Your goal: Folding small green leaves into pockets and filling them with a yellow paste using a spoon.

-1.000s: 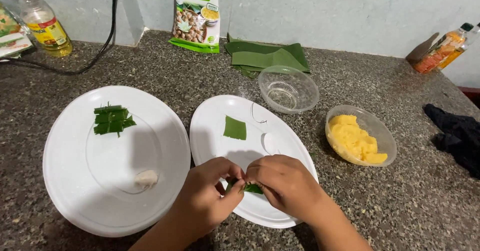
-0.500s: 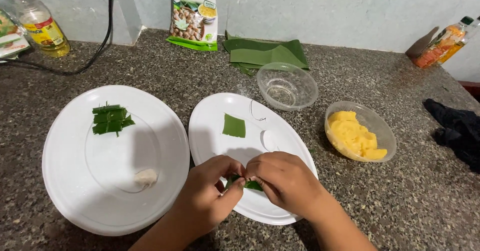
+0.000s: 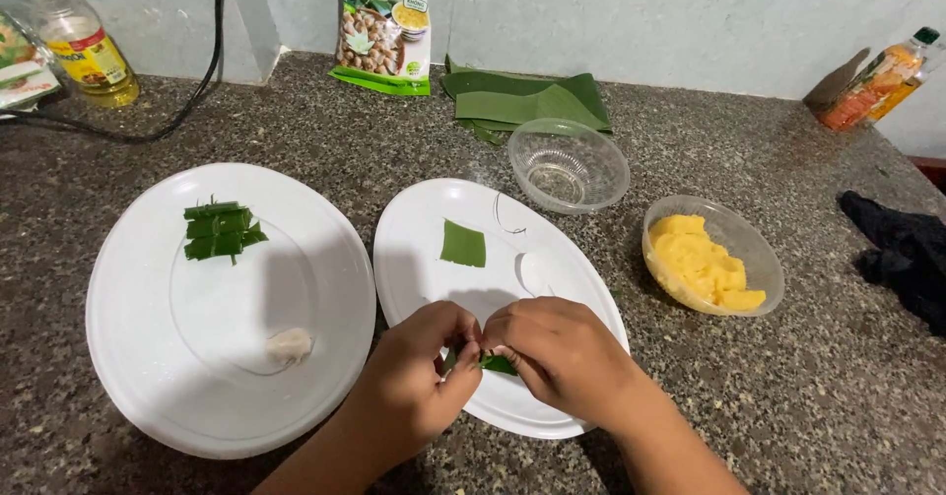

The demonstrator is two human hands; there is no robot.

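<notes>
Head view, lower centre: left hand (image 3: 419, 382) and right hand (image 3: 557, 357), fingers pinched shut on a small green leaf piece (image 3: 496, 364) over the white oval plate (image 3: 414, 249) | step: folding | next: steady fingertip pressure.

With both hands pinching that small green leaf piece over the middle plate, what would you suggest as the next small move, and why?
Probably finish the fold: the left hand and right hand pinch the leaf piece over the middle plate, and it looks only partly wrapped.
</notes>
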